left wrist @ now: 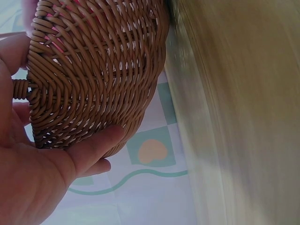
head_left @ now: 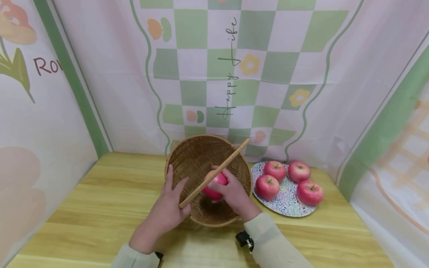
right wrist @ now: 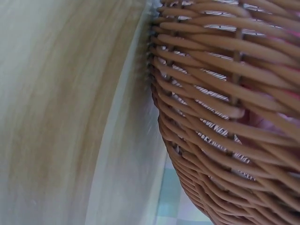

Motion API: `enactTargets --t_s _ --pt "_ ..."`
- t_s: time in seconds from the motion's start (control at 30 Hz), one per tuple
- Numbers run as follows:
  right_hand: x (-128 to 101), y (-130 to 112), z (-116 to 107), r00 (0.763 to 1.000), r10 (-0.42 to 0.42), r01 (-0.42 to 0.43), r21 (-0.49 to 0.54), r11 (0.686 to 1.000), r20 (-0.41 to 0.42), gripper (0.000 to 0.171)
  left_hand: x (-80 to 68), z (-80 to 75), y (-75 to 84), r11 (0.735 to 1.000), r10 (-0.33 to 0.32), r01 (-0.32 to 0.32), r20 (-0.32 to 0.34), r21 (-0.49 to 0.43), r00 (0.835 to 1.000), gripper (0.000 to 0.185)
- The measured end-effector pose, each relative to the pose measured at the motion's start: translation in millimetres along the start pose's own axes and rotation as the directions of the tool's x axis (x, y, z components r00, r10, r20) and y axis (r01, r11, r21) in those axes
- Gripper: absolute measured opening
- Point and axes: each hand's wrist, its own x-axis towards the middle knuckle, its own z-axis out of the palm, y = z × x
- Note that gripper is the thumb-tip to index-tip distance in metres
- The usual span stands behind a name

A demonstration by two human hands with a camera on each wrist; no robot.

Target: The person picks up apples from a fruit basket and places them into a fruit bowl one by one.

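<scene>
Wicker basket [head_left: 201,160] sits tilted on the wooden desk [head_left: 100,201], its handle [head_left: 214,173] crossing the opening. Left hand [head_left: 171,208] grips the basket's near rim, thumb and fingers curled round the weave. Right hand [head_left: 232,193] is inside the basket, fingers wrapped round a pink-red apple [head_left: 216,183], under the handle. Just right of the basket, a patterned plate [head_left: 288,208] carries four more apples [head_left: 289,180]. Checked cloth backdrop [head_left: 234,67] behind.

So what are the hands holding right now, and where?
Right hand grips the pink-red apple inside the woven wicker basket; left hand holds its near rim.
</scene>
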Motion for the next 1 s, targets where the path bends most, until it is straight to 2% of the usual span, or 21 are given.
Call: enactTargets --t_s 0.1,0.23,0.5,0.7,0.83,0.93,1.0 --pt "-0.3 0.2 -0.7 1.000 0.007 -0.008 0.061 0.998 0.014 0.057 -0.1 0.3 0.2 1.000 -0.001 0.001 0.002 0.002 1.000 0.078" --pt "-1.5 0.3 -1.4 1.000 -0.004 0.005 0.043 0.999 -0.021 0.050 -0.5 0.0 0.9 1.000 -0.003 0.003 0.005 -0.006 1.000 0.078" --pt "-0.6 -0.1 0.1 0.998 -0.033 0.039 0.140 0.989 -0.047 0.055 0.3 0.2 1.1 1.000 -0.006 0.006 0.000 0.001 1.000 0.078" --pt "-2.7 -1.9 0.0 0.997 -0.049 0.052 0.040 0.998 -0.054 0.050 0.3 0.6 0.1 1.000 -0.005 0.005 -0.005 0.003 1.000 0.077" --pt "-4.0 -2.5 -0.4 0.994 -0.060 0.057 -0.035 0.998 -0.096 0.048 0.0 0.9 -0.2 1.000 -0.005 0.005 -0.006 0.003 1.000 0.077" --pt "-4.4 -2.8 -0.5 0.989 -0.068 0.064 -0.040 0.997 -0.133 0.051 0.0 1.0 0.0 1.000 -0.004 0.004 -0.009 0.005 1.000 0.077" --pt "-4.1 -2.7 -0.4 0.987 -0.075 0.075 -0.008 0.997 -0.144 0.052 0.1 1.0 0.2 1.000 -0.001 0.001 -0.010 0.006 1.000 0.076"
